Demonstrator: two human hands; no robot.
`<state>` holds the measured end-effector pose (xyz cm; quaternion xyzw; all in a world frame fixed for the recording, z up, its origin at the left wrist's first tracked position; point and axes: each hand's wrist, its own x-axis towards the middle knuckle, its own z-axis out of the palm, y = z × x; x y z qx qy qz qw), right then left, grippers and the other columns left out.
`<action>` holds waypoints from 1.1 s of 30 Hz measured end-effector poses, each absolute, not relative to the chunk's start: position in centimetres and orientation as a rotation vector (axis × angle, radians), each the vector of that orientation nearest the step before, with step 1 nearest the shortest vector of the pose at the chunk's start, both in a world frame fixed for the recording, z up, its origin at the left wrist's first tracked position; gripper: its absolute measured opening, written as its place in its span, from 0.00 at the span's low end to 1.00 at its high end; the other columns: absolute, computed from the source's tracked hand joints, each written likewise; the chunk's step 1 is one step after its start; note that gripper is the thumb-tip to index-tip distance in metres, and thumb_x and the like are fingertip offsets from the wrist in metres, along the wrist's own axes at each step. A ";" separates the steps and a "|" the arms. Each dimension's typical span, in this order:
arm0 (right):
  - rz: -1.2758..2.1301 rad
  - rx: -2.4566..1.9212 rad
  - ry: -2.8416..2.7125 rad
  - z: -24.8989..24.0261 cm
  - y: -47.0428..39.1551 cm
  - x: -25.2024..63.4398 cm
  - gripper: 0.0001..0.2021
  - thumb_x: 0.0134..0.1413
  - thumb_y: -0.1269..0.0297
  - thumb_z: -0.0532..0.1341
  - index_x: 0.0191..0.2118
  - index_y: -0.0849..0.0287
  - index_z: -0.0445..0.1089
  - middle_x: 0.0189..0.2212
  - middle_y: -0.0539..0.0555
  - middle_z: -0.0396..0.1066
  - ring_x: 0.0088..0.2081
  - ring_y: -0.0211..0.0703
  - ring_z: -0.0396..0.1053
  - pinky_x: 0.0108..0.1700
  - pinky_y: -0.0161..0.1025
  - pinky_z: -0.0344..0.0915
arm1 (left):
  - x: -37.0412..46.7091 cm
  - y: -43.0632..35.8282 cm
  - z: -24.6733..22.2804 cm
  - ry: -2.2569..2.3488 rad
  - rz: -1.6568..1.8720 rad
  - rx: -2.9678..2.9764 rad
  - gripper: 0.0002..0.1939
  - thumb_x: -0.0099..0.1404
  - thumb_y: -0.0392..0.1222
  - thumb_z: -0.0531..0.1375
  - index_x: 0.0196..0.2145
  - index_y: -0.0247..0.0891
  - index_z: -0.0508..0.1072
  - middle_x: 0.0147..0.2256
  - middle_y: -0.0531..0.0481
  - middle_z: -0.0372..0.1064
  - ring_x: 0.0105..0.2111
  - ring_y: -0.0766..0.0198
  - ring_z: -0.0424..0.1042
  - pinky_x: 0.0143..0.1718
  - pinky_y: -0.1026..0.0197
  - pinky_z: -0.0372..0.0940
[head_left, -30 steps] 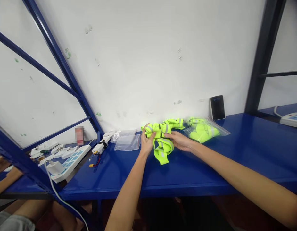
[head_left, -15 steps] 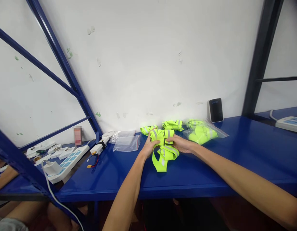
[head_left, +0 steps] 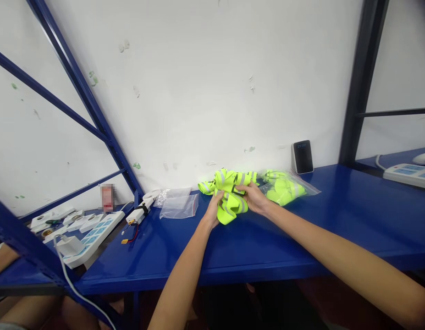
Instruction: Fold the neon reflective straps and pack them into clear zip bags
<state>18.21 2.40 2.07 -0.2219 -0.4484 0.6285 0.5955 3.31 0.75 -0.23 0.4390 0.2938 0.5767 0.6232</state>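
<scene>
A bunched neon-yellow reflective strap (head_left: 230, 208) with pale grey bands is held up over the blue table between my two hands. My left hand (head_left: 214, 211) closes on its left side, thumb on top. From the right, my right hand (head_left: 256, 198) pinches its upper part, with the thumb and forefinger reaching across. A loop of the strap hangs below the fingers. Just behind lies another rolled yellow strap (head_left: 206, 187), close to the wall. More yellow straps lie in a clear zip bag (head_left: 284, 190) right of my right hand. Some bundles overlap, so their edges are hard to separate.
Flat clear zip bags (head_left: 179, 206) lie to the left, near a white device (head_left: 138, 214) with red and yellow leads. A dark-screened clock (head_left: 303, 156) stands at the wall. Beyond the blue post (head_left: 95, 114) are a power strip (head_left: 95, 238) and another person's arm (head_left: 4, 259).
The strap's lower tail, which lay spread towards me, is now gathered up into a shorter loop. My left hand has moved slightly lower on the bundle. The view has shifted slightly.
</scene>
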 end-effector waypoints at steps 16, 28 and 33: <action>0.528 -0.742 -1.455 -0.9 6.0 19.5 0.24 0.49 0.70 0.55 0.55 0.55 0.63 0.52 0.54 0.66 0.54 0.49 0.62 0.59 0.48 0.56 | 3.3 -0.1 -0.8 1.201 1.516 1.942 0.13 0.62 0.49 0.59 0.31 0.36 0.74 0.35 0.47 0.66 0.39 0.58 0.67 0.47 0.56 0.61; 1.384 -0.724 -1.367 -1.9 4.6 17.7 0.24 0.45 0.69 0.59 0.51 0.49 0.61 0.38 0.51 0.73 0.29 0.44 0.73 0.29 0.44 0.74 | 2.4 0.8 -1.6 1.689 1.693 2.178 0.24 0.62 0.57 0.58 0.48 0.38 0.64 0.52 0.40 0.52 0.57 0.49 0.55 0.58 0.45 0.51; 1.567 -0.714 -1.395 -1.2 3.3 17.3 0.19 0.43 0.71 0.56 0.45 0.56 0.61 0.26 0.50 0.73 0.20 0.42 0.72 0.21 0.37 0.70 | 1.7 0.9 -1.5 1.737 1.771 2.131 0.26 0.63 0.56 0.56 0.53 0.38 0.61 0.52 0.39 0.57 0.56 0.49 0.56 0.58 0.45 0.49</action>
